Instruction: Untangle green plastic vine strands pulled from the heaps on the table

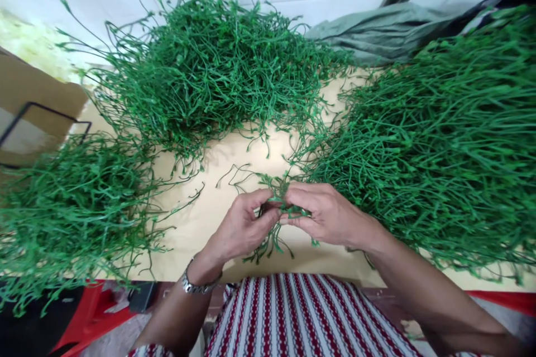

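We see left hand (240,223) and right hand (322,212) close together, fingers pinched on a stem bunch (275,181) over the table (234,153), presumably for fine control. Left pile (84,201), far pile (226,61), right pile (444,162) surround them, likely for easy reach.

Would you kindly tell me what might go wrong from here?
The left pile overhangs the table in front, so it might slip off. Stray stems between the far pile and right pile could tangle. The small bunch between left hand and right hand might come apart.
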